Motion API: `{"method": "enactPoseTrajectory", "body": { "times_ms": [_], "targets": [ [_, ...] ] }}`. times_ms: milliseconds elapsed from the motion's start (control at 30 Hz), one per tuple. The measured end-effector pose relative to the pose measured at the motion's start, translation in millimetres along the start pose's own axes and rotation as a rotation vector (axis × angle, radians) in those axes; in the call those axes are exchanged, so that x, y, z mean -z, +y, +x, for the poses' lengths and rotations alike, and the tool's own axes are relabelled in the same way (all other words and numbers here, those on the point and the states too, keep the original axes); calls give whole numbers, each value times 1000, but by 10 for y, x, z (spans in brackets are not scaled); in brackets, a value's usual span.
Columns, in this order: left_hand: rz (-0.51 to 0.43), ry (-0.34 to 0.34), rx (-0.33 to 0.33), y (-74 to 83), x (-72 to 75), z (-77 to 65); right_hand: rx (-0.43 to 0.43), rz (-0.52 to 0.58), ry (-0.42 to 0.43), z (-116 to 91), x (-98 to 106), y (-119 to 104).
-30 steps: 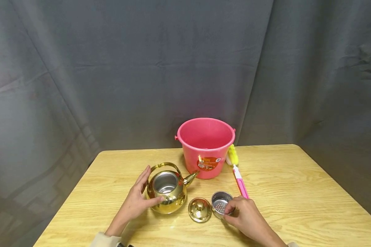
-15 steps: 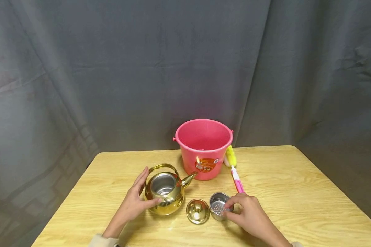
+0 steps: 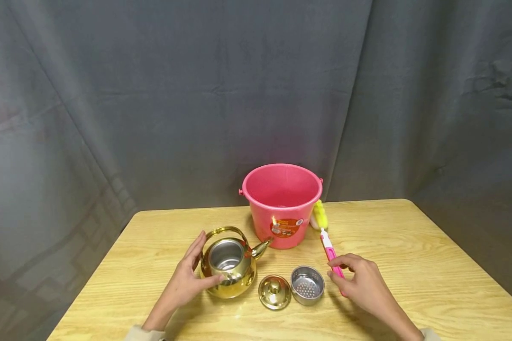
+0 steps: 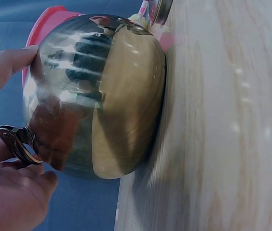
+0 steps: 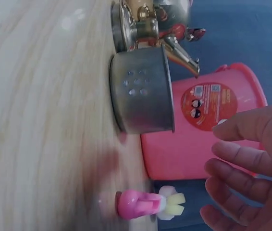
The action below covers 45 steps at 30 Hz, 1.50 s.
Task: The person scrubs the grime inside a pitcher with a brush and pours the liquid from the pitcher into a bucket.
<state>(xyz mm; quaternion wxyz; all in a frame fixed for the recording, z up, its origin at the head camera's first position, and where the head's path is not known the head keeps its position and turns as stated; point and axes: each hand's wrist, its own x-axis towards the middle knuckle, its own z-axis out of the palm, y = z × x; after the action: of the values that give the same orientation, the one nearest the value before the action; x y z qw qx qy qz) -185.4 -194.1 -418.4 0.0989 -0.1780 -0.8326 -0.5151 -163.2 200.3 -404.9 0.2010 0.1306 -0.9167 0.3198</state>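
A gold teapot (image 3: 234,282) with its top uncovered stands at the left of the table. My left hand (image 3: 188,279) holds it, thumb on the front of the body and fingers at the far left side by the handle's base. In the left wrist view the thumb presses the shiny teapot (image 4: 97,96). My right hand (image 3: 362,284) hovers over the pink handle of a cleaning brush (image 3: 332,253) with yellow bristles; in the right wrist view its loosely bent fingers hold nothing. A steel tea strainer (image 3: 307,285) stands left of that hand, beside the gold lid (image 3: 274,292).
Behind the teapot stands a pink bucket (image 3: 283,208) with a red label; the spout points toward it. The brush's yellow head lies against the bucket's right side. Wooden table (image 3: 409,255) extends to the right, with a grey curtain (image 3: 222,94) behind it.
My right hand has moved from the strainer's rim rightward to above the brush handle, leaving the strainer on the table. My left hand stays on the teapot.
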Motion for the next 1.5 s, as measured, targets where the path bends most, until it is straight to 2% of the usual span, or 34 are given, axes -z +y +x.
{"method": "enactPoseTrajectory", "body": {
  "times_ms": [200,533,767,1167,1500],
  "targets": [
    [7,1,-23,9,4,-7,-13,14,-1,5,-13,82],
    [-3,1,-18,22,13,3,-121,-3,-91,37,-29,162],
    [-5,-5,-11,6,17,14,-152,-10,-136,49,-70,234],
    [-7,6,-11,-7,8,8,-159,-5,-132,62,-98,286],
    [-32,-11,28,-7,-3,16,-199,-23,-149,76,-138,307]
  ]
}}
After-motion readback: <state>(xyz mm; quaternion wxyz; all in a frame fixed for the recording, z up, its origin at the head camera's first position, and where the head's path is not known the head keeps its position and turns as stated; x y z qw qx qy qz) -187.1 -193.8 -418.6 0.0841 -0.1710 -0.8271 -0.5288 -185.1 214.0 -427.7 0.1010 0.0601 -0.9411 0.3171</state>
